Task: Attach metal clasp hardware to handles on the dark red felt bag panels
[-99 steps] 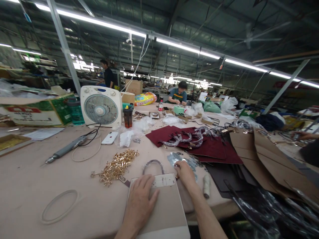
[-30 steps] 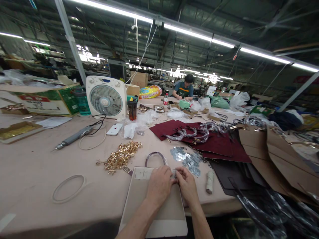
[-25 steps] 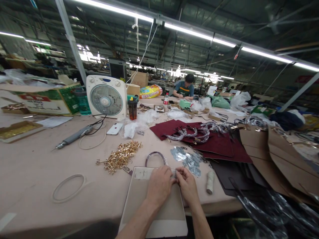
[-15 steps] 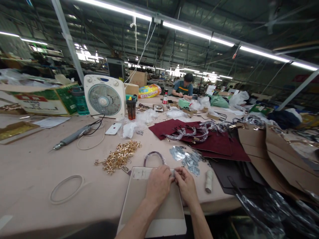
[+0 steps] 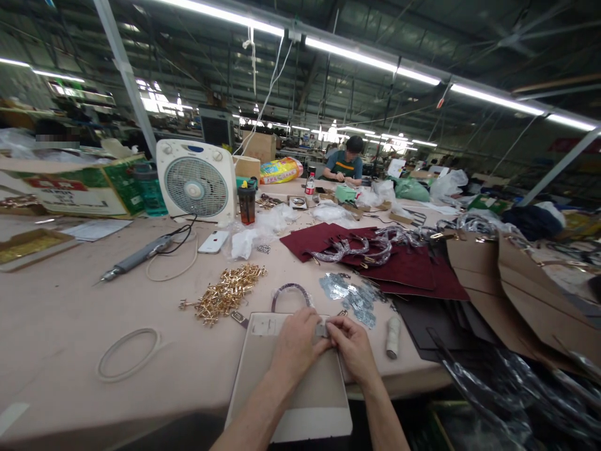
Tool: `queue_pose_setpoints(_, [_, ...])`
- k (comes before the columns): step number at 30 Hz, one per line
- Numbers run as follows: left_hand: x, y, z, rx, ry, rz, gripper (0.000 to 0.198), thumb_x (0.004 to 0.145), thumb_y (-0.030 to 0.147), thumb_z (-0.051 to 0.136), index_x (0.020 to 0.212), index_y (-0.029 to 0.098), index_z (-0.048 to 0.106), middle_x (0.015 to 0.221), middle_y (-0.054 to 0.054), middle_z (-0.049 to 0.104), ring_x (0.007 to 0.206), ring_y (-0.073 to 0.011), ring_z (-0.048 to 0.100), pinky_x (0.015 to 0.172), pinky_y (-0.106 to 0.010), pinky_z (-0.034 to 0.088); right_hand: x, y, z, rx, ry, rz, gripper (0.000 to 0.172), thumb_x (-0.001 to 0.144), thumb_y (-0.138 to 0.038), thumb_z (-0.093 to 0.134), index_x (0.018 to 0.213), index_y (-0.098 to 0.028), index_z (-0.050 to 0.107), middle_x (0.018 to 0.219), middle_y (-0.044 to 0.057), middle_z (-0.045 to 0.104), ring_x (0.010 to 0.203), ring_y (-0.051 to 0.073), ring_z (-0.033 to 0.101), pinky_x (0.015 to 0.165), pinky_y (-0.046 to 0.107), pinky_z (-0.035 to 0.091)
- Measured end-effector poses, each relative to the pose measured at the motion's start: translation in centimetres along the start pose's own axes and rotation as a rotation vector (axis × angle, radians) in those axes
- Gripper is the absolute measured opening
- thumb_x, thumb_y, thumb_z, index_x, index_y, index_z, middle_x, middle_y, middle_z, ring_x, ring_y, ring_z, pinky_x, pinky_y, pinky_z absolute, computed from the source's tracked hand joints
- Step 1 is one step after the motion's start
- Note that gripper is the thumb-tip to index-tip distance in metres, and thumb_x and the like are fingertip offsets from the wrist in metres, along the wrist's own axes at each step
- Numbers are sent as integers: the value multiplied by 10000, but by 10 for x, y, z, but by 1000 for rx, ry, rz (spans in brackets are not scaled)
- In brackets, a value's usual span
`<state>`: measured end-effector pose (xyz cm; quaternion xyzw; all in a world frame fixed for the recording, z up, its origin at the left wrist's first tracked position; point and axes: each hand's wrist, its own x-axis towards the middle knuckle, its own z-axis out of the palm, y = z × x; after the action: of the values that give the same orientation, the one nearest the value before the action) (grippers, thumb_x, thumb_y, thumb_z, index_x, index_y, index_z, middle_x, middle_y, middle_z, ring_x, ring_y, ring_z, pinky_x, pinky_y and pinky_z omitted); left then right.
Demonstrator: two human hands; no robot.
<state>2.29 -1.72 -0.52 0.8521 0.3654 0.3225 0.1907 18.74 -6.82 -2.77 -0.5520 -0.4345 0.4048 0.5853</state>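
A beige bag panel [image 5: 263, 369] leans over the table's front edge, and a dark handle [image 5: 290, 288] in clear wrap stands beyond its top. My left hand [image 5: 295, 344] is closed on the panel's upper part, its thumb and forefinger around a small silver metal plate [image 5: 321, 330]. From the right, my right hand [image 5: 351, 344] pinches that plate's edge between thumb and fingers. Its fastening is hidden. Small tabs with gold fittings [image 5: 239, 317] stick out past the panel's top edge. Beyond lie a heap of gold metal fittings [image 5: 228, 293] and a scatter of silver plates [image 5: 350, 297].
A thread spool [image 5: 393, 337] stands right of my hands. Burgundy panels [image 5: 399, 269] and brown panels [image 5: 479, 263] are stacked at the right. A corded screwdriver-like tool [image 5: 136, 257], a phone [image 5: 213, 242] and a fan [image 5: 196, 181] are left. A co-worker [image 5: 345, 166] sits across the table.
My hands have shifted slightly, and the left fingers now uncover more of the silver plate. A gold-fitted tab beyond my right hand has come into view.
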Motion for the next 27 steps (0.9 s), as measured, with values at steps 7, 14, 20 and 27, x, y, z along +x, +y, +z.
queue_pose_setpoints(7, [0, -4, 3, -21, 16, 8, 285, 868, 382, 813, 1066, 210, 703, 1150, -64, 668, 1083, -265, 637, 957, -421, 526, 2, 0, 6, -49, -4, 1, 355, 820, -532, 797, 951, -203, 774, 866, 48, 746, 748, 210, 665, 659, 286, 514])
queue_pose_setpoints(14, [-1, -7, 4, -44, 21, 13, 321, 830, 334, 844, 1093, 210, 710, 1145, -69, 674, 1088, -273, 641, 973, -433, 527, 4, -2, 6, -107, -30, -22, 336, 838, -526, 782, 961, -214, 797, 920, 61, 781, 822, 238, 711, 722, 309, 554])
queue_pose_setpoints(20, [-1, -8, 4, -48, 5, -2, 341, 800, 266, 857, 1105, 216, 712, 1194, -74, 667, 1128, -283, 632, 988, -443, 523, 4, -2, 9, -150, -4, -52, 328, 848, -519, 776, 942, -206, 787, 919, 74, 781, 814, 254, 718, 744, 340, 565])
queue_pose_setpoints(27, [-1, -8, 3, -56, -2, 0, 319, 816, 261, 824, 1112, 218, 712, 1180, -77, 671, 1112, -280, 637, 982, -444, 529, 5, 4, 9, -210, 15, -69, 309, 869, -505, 752, 964, -213, 781, 903, 73, 770, 774, 242, 693, 731, 346, 557])
